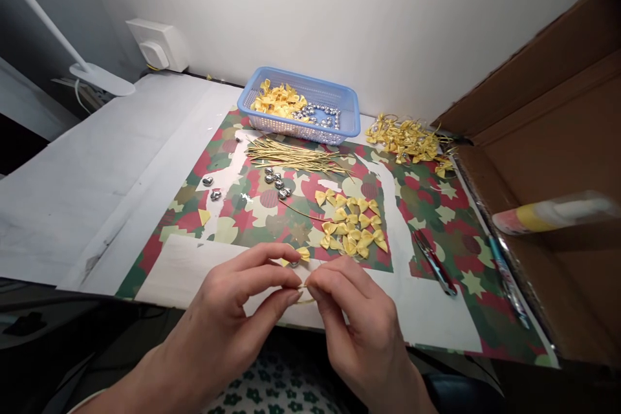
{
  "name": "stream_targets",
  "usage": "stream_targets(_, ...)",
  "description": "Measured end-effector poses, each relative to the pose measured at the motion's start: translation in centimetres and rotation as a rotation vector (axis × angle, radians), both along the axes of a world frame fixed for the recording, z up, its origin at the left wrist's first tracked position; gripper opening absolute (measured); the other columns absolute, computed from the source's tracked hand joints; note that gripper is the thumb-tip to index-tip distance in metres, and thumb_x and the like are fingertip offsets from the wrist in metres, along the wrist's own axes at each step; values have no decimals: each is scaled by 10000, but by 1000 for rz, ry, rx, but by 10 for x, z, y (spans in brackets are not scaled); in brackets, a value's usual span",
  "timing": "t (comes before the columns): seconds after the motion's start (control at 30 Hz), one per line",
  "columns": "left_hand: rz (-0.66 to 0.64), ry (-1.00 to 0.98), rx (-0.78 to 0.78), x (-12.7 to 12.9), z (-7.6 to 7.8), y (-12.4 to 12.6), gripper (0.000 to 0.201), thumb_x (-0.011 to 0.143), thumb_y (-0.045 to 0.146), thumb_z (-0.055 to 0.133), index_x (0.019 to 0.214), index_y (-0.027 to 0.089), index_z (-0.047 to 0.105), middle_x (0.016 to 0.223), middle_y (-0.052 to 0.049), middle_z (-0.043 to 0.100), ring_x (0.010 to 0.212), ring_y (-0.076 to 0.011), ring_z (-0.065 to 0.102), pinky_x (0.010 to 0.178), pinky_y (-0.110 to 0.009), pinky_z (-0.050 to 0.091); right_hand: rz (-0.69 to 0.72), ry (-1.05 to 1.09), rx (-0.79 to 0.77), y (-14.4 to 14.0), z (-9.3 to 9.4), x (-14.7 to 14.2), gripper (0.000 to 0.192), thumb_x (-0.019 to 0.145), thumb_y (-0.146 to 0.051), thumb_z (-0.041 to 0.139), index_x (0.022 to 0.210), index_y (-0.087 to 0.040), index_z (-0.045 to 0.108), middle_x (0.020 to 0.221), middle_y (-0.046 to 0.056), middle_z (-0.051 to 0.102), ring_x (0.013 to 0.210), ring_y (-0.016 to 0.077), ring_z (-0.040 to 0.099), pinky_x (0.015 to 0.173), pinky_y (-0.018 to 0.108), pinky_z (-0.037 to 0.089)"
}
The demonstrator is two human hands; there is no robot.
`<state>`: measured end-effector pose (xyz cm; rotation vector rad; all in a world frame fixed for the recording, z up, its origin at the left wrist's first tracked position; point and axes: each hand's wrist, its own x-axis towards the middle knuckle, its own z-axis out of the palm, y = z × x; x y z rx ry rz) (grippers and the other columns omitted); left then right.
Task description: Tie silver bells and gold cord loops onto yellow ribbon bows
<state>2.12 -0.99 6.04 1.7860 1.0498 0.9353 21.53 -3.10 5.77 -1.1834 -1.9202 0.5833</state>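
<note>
- The left hand (pixel 242 294) and the right hand (pixel 347 310) meet at the near edge of the table; their fingertips are closed together on one small yellow satin bow (pixel 301 254) with a small silver bead (pixel 294 264) under it, and on a thin gold wire tie (pixel 305 286) that passes between the thumbs.
- Both hands pinch, not grasp: the pieces are tiny, so I judge that only fingertips can hold them steady. They are lifted a little above the table, close to the body.
- Just behind the hands lies a loose group of the same yellow bows (pixel 350 223), near enough to be picked one by one.
- A little farther, silver heart-shaped beads (pixel 276 182) lie scattered, and a bundle of gold wire ties (pixel 295 156) lies flat beside them.
- The blue plastic mesh basket (pixel 301 107) at the wall holds more bows and beads; it seems to be the stock.
- On the right, a heap of tied yellow bows with wire (pixel 410 139) lies apart from the rest; probably these are finished pieces.
- Red-handled small pliers (pixel 434 263) rest on the camouflage-patterned paper mat (pixel 436 207), to the right of the hands, not touched.
</note>
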Motion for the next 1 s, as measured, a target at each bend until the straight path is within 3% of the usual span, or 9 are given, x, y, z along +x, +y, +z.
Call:
stream_targets(0.3,-38,73,114,1,-10,0,278,994,-5,500,1007,213,673,1226,-83,672,1113,-190,717,878,-246,578,-22,-6,-34,0,-5,-3,216,995,-20,468,926,-192,578,847,31,595,790,163,554,725,296,463)
stream_targets(0.53,-46,97,71,-1,-11,0,242,1000,21,509,1012,205,666,1205,-99,667,1180,-227,686,873,-273,570,-109,52,-64,-3,-15,-15,206,1007,-66,467,874,-192,560,806,26,592,747,163,543,671,285,434)
stream_targets(0.73,-52,115,-13,2,-9,10,258,1020,63,471,950,201,678,1172,-92,670,1031,-193,715,844,-288,577,-136,52,-92,0,-21,-16,208,1019,-94,465,884,-182,597,810,34,603,755,172,546,697,294,441)
stream_targets(1.0,-54,80,-96,7,-7,21,205,988,123,565,929,210,742,1126,-86,704,1118,-239,704,847,-299,592,-156,62,-131,7,-22,-14,228,1027,-116,451,854,-181,585,798,35,591,748,174,536,673,292,418)
